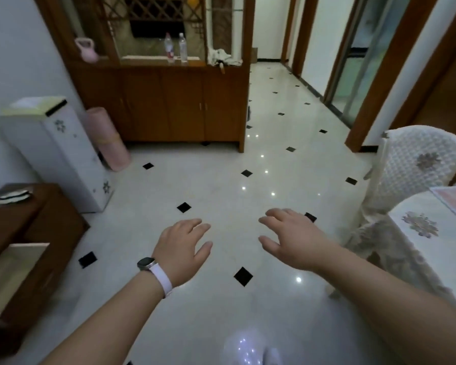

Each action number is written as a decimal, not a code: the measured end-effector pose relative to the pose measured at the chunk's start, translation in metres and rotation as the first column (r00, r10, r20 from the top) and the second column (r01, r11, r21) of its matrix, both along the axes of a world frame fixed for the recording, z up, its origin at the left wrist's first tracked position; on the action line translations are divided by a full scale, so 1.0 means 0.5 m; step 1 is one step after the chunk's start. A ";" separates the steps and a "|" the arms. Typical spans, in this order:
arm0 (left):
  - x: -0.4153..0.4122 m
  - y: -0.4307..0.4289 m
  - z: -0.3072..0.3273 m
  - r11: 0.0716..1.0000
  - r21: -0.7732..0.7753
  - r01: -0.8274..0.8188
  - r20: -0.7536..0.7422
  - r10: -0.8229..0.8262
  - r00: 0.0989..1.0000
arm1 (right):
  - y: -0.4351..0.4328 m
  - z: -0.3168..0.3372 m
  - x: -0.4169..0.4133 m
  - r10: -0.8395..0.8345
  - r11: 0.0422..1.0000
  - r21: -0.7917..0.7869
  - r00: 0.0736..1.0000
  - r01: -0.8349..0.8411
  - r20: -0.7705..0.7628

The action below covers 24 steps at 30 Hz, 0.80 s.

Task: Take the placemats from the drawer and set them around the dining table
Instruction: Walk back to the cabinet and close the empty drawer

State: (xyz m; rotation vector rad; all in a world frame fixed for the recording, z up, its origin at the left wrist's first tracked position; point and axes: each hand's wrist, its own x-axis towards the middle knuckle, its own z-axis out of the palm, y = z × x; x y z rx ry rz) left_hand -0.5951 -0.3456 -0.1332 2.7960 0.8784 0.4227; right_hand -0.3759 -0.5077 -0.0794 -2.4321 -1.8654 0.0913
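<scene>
A pink-bordered sheet, probably a placemat (pixel 452 200) though only its corner showed at the right edge, lay flat on the cloth-covered desk (pixel 432 248). No other mat could be seen. It looked thin and light, likely flexible rather than stiff, so it would handle best pinched at two edges and laid down flat; a single-corner hold would probably let it droop, and the lacy cloth beneath might drag with it.

Neither hand held anything. The left hand (pixel 182 248), with a watch (pixel 146 263) on its wrist, and the right hand (pixel 292 241) hovered palm-down over the tiled floor (pixel 221 180), fingers spread and loosely bent. The drawer (pixel 13 275) stood pulled out at the near left, and the part of its pale interior in view showed no mats. A covered chair (pixel 416 164) stood just beyond the desk.
</scene>
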 end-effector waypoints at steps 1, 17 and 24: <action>-0.014 0.008 -0.007 0.999 -0.005 -0.041 -0.015 0.041 0.999 | 0.027 -0.008 -0.001 0.031 1.000 0.001 0.999 -0.031 -0.006; 0.075 0.214 0.044 0.887 -0.015 -0.461 -0.053 0.460 0.886 | 0.444 -0.021 0.154 0.391 0.920 0.041 0.915 -0.389 -0.095; 0.001 0.254 0.076 0.719 -0.016 -0.695 -0.082 0.692 0.717 | 0.637 -0.013 0.084 0.606 0.795 0.053 0.787 -0.604 -0.117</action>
